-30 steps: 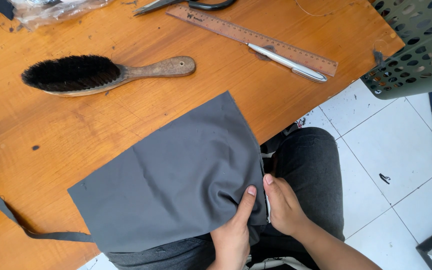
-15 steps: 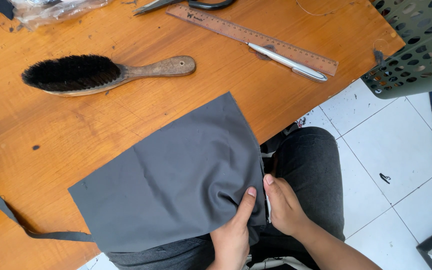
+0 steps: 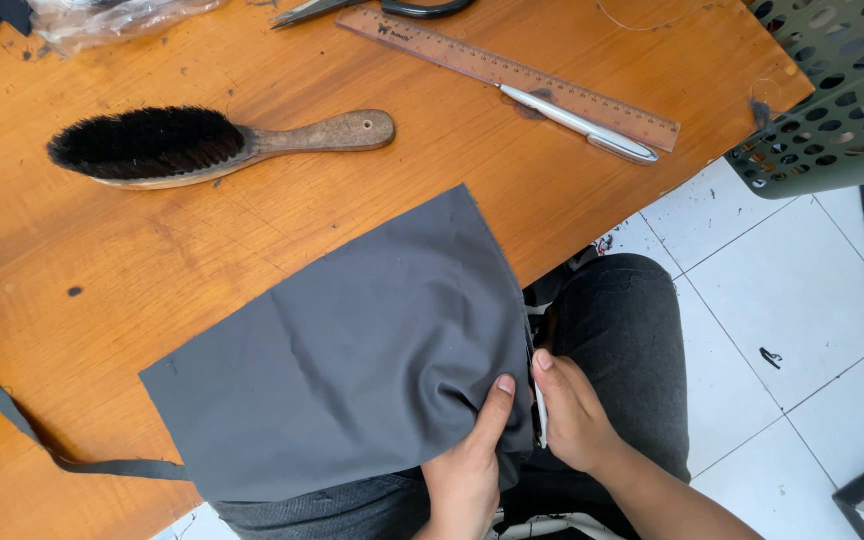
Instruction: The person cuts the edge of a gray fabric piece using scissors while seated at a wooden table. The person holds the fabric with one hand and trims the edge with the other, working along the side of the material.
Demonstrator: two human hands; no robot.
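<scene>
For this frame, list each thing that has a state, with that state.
Grey fabric: flat on the table, near edge hanging over and gripped.
Left hand: pinching the fabric edge.
Right hand: on the same edge, fingers closed.
Brush: lying on its side, untouched.
Pen: resting across the ruler.
Scissors: blades closed, partly out of view.
Green basket: contents hidden.

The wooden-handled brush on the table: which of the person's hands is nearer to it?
Left. The left hand grips the grey cloth's edge, below and right of the brush. The right hand pinches the same edge just beyond it, slightly farther right. Neither touches the brush.
</scene>
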